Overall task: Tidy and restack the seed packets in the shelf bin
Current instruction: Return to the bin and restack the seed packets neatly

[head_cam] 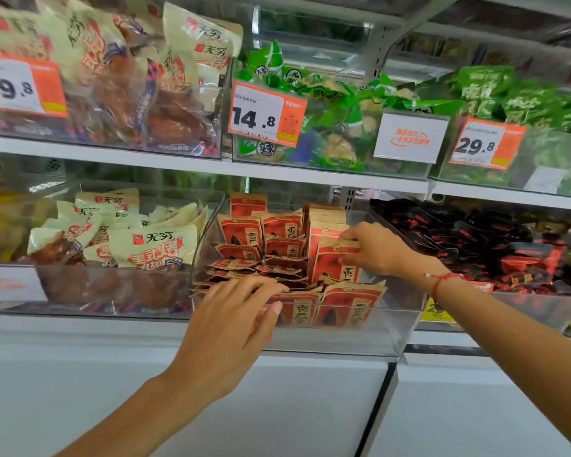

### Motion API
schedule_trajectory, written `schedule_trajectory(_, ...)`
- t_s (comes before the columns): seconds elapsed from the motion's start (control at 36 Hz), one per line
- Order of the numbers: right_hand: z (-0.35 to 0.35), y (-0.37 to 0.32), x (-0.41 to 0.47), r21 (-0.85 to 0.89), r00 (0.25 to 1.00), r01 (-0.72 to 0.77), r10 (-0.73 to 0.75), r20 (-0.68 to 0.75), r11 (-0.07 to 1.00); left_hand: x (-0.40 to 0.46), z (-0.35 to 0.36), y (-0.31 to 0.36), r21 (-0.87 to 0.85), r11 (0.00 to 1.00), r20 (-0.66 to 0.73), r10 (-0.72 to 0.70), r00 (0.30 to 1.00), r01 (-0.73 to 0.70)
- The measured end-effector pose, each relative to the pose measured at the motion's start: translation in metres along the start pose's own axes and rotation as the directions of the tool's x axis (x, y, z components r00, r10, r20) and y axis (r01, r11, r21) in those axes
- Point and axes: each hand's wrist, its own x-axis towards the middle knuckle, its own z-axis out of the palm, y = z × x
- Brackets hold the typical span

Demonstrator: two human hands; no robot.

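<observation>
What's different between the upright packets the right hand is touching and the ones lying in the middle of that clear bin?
The upright seed packets under the right hand stand on edge in a neat row, fronts facing out. The flat seed packets in the middle of the clear bin lie overlapping at loose angles, showing mostly their edges. The left hand reaches over the bin's front. Both groups share the same tan and red printing.
</observation>
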Motion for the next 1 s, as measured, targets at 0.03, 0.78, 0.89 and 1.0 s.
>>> schedule_trajectory(0.03,-0.002,-0.003,-0.002,-0.009,1.0,0.009,-0.009,-0.021,1.0,0.0,0.0,0.001,-0.003,1.0,-0.004,0.0,1.0,0.0)
schedule_trajectory(0.78,-0.053,-0.115,-0.111,0.883,0.806,0.423,0.361,-0.469,0.203,-0.006,-0.063,0.031,-0.755,0.545,0.138,-0.412,0.901,0.365)
schedule_trajectory(0.89,-0.019,-0.119,-0.11,0.977,0.927,0.198,0.309,-0.213,0.08,-0.012,-0.061,0.035,-0.794,0.424,0.301,-0.35,0.887,0.436)
schedule_trajectory(1.0,0.0,-0.117,-0.112,0.991,0.928,0.088,0.354,-0.117,0.096,-0.013,-0.058,0.033,-0.751,0.477,0.341,-0.313,0.887,0.457)
